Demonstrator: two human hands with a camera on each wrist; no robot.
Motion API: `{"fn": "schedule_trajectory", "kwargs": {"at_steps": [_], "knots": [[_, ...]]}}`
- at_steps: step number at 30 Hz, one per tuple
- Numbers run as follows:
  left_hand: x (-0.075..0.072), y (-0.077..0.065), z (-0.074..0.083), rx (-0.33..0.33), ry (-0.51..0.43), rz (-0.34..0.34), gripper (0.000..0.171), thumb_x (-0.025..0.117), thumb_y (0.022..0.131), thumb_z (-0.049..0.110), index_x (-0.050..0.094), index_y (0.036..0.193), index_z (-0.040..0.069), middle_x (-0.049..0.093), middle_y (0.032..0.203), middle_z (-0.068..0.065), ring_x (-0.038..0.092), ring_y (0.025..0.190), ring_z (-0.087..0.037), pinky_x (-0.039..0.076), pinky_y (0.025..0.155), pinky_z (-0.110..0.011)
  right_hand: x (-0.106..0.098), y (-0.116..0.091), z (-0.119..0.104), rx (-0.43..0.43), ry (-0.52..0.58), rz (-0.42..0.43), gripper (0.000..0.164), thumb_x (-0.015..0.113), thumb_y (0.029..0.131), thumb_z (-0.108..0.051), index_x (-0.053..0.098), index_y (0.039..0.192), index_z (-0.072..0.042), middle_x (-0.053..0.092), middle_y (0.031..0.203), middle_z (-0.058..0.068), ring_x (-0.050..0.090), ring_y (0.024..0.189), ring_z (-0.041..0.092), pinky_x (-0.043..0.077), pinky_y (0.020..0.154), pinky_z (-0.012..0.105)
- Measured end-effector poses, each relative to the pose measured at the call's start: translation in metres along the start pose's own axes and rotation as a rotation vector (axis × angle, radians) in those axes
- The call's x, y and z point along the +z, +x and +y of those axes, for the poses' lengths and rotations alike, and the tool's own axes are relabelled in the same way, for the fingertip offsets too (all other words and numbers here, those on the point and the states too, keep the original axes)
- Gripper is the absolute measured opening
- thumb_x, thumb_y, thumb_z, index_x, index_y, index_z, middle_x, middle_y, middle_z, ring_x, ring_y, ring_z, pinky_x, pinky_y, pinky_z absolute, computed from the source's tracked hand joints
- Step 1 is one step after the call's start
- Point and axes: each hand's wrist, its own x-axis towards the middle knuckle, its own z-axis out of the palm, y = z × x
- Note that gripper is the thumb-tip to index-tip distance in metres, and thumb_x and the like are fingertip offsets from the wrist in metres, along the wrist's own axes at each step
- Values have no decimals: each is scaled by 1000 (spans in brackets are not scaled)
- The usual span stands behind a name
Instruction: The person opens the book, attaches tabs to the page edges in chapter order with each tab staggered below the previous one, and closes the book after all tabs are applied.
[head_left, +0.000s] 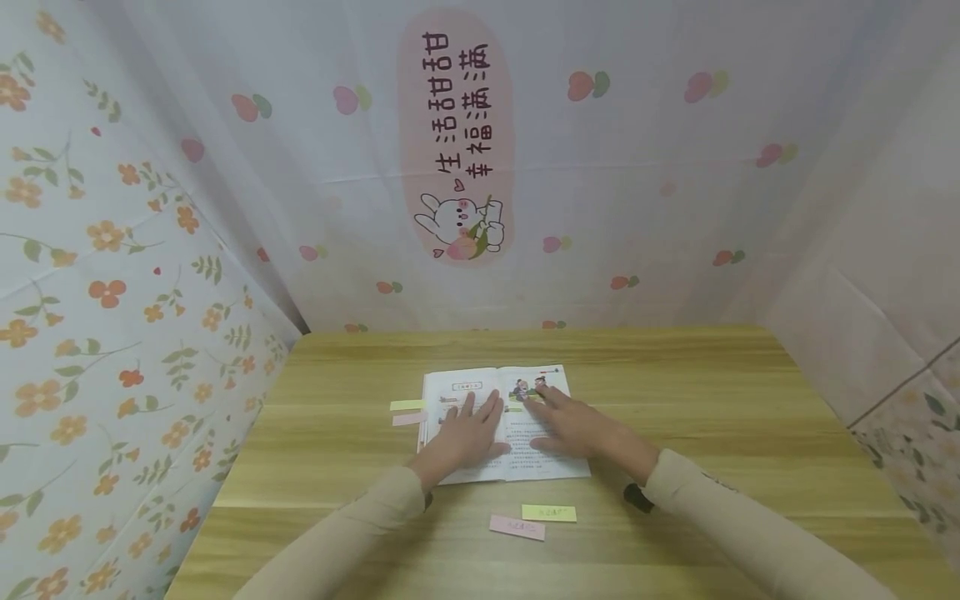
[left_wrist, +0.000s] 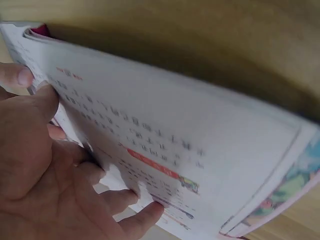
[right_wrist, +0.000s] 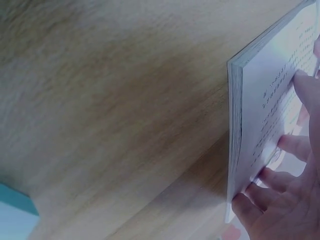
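An open book (head_left: 551,467) with printed text and colour pictures lies flat on the wooden table. My left hand (head_left: 467,433) rests on its left page, fingers extended. On the right page lies my right hand (head_left: 570,425), fingers spread and thumb pointing toward the spine. In the left wrist view the left hand (left_wrist: 65,175) touches the page with its fingertips. The right wrist view has the right hand (right_wrist: 285,195) touching the page near its outer edge. A yellow paper tab (head_left: 407,405) and a pink paper tab (head_left: 408,419) stick out from the book's left edge.
In front of the book lie a yellow paper strip (head_left: 549,513) and a pink paper strip (head_left: 517,527), both with handwriting. The table (head_left: 720,392) meets a printed curtain (head_left: 622,208) behind and a floral one at left. A teal-edged object (right_wrist: 17,210) shows in the right wrist view.
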Motion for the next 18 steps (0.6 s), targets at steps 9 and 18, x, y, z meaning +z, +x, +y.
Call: {"fn": "schedule_trajectory", "kwargs": {"at_steps": [9, 18], "knots": [[10, -12, 3, 31, -12, 23, 82, 47, 102, 59, 22, 163, 10, 14, 168, -5, 20, 149, -41, 31, 113, -60, 1, -1, 0, 3, 7, 5, 73, 64, 101, -42, 38, 155, -1, 26, 158, 32, 32, 142, 48, 34, 111, 58], [15, -24, 4, 58, -29, 23, 79, 46, 103, 57, 22, 163, 11, 11, 168, -3, 17, 150, -40, 25, 115, -60, 1, 0, 1, 4, 15, 4, 74, 63, 100, -43, 38, 156, -2, 24, 159, 32, 28, 143, 49, 32, 112, 59]]}}
